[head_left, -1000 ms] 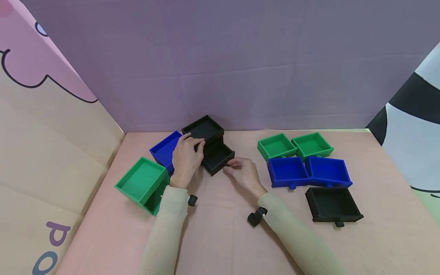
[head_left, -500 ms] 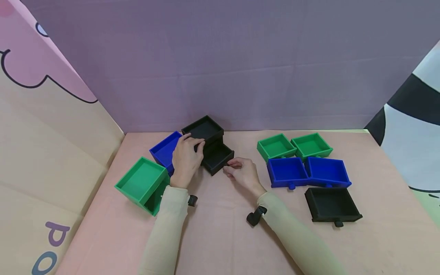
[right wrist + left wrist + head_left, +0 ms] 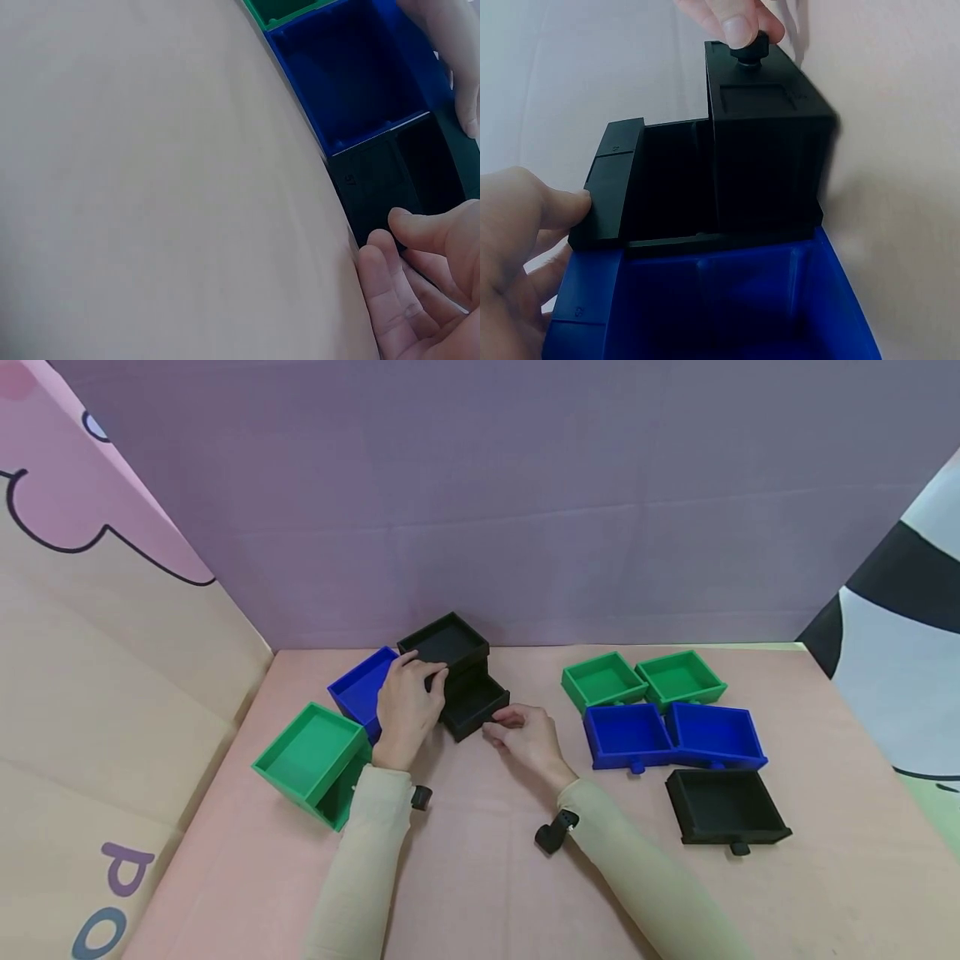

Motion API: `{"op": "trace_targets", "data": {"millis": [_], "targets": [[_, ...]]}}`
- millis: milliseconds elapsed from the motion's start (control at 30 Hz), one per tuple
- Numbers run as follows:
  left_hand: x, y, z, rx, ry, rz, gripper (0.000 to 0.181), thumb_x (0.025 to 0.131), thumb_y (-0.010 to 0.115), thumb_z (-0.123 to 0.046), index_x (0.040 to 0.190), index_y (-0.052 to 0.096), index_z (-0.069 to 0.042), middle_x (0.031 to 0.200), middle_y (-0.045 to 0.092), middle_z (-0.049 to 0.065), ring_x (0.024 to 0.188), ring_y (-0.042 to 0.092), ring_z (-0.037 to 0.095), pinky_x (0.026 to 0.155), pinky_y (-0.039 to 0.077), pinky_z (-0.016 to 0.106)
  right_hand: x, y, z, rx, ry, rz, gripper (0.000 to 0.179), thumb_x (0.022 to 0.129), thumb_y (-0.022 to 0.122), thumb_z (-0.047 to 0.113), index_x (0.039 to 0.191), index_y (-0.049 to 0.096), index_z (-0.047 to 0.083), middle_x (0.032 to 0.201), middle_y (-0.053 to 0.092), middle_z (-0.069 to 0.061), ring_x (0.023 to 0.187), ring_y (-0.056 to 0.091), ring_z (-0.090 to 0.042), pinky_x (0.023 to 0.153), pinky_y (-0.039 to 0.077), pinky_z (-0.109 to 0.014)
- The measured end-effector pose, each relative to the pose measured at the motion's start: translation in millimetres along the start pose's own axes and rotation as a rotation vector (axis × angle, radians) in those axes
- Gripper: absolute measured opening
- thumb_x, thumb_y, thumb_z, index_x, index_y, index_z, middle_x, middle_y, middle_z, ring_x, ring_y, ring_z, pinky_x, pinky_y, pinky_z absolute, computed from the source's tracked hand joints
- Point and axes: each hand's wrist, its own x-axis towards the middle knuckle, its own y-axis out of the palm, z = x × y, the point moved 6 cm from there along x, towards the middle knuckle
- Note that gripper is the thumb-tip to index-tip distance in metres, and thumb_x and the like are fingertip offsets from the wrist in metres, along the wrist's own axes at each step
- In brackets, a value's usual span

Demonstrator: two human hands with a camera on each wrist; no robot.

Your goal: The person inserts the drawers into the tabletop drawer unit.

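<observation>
A black drawer case [image 3: 450, 640] stands near the back wall, with a black drawer [image 3: 480, 700] jutting part way out of its front opening. My left hand [image 3: 407, 700] holds the case by its top, the thumb [image 3: 568, 208] pressed on its front upper edge. In the left wrist view, my right hand pinches the drawer's round knob [image 3: 751, 51] between thumb and fingers. My right hand [image 3: 531, 742] stays low in front of the drawer. Directly beside the black case is a blue case [image 3: 362, 683], partly hidden behind the left hand.
A green case [image 3: 309, 750] with an open front stands left of the left forearm. On the right lie two green drawers [image 3: 604, 677], two blue drawers [image 3: 628, 732] and another black drawer [image 3: 726, 803]. A purple-grey wall [image 3: 525, 527] closes off the back.
The black drawer has slid slightly deeper into the case, and my right hand has shifted a little to the left with it. My left hand has stayed in place.
</observation>
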Motion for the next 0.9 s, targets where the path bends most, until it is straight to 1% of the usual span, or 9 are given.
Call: {"op": "trace_targets", "data": {"millis": [167,433,667,900], "targets": [[0.4,2.0,-0.1,-0.002,-0.002,0.004,0.025,0.105,0.069,-0.025,0.123,0.082,-0.014,0.125,0.079,0.011,0.144,0.056,0.031,0.109,0.054,0.057,0.7,0.8,0.6,0.002,-0.005,-0.011,0.020,0.095,0.082,0.016,0.109,0.077,0.003,0.102,0.080,-0.015,0.077,0.078,-0.018,0.074,0.064,-0.028],[0.3,0.8,1.5,-0.005,-0.004,-0.005,0.025,0.104,0.069,-0.025,0.123,0.082,-0.014,0.125,0.079,0.011,0.144,0.057,0.031,0.109,0.054,0.058,2.8,2.2,0.4,0.013,-0.012,-0.020,0.019,0.095,0.081,0.016,0.110,0.079,0.004,0.101,0.081,-0.015,0.077,0.078,-0.018,0.074,0.065,-0.028],[-0.1,-0.4,1.8,-0.006,-0.002,-0.017,0.024,0.104,0.070,-0.024,0.122,0.082,-0.014,0.124,0.079,0.011,0.143,0.058,0.031,0.106,0.056,0.057,2.4,2.8,1.4,0.018,-0.002,-0.015,0.020,0.095,0.081,0.016,0.112,0.079,0.004,0.102,0.081,-0.015,0.077,0.077,-0.017,0.075,0.065,-0.029],[-0.3,-0.4,1.8,-0.008,0.007,-0.011,0.025,0.104,0.069,-0.025,0.123,0.082,-0.013,0.125,0.079,0.011,0.144,0.057,0.032,0.106,0.055,0.058,4.0,4.7,2.8,0.039,-0.010,-0.031,0.021,0.095,0.082,0.015,0.112,0.080,0.004,0.102,0.081,-0.016,0.076,0.077,-0.017,0.075,0.065,-0.029]]}}
